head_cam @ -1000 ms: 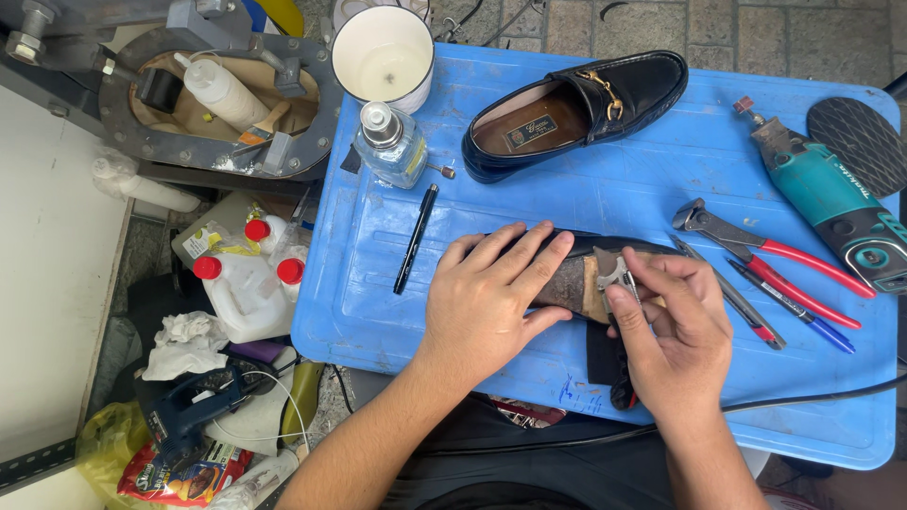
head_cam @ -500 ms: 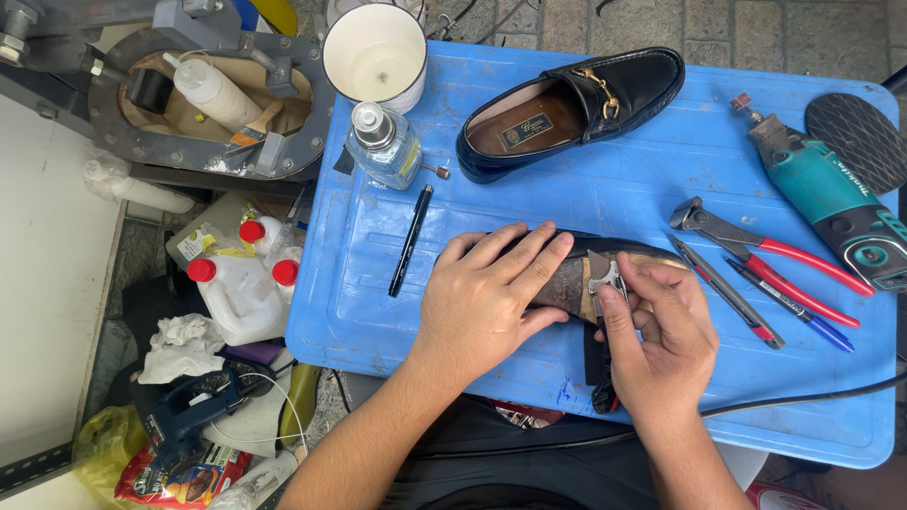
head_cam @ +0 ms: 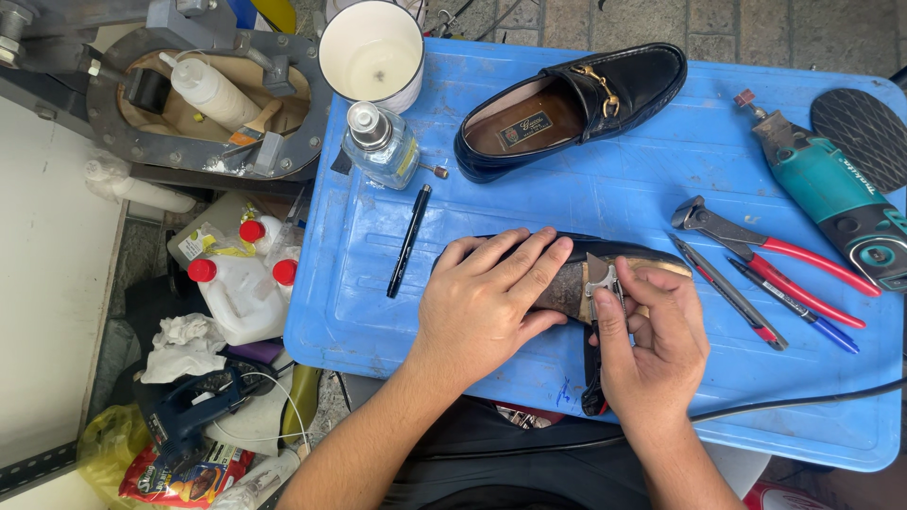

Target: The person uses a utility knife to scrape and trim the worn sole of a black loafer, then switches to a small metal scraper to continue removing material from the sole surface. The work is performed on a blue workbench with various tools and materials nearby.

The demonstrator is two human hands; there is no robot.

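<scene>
Left hand stays pressed flat on the upturned shoe while the right hand, pinching a scraper blade, has barely shifted along the sole (slow scraping, apparently), pliers just right.

The black shoe lies sole-up under the left fingers, worn brown sole exposed. The knife, blade on sole, sits between right fingers.
</scene>
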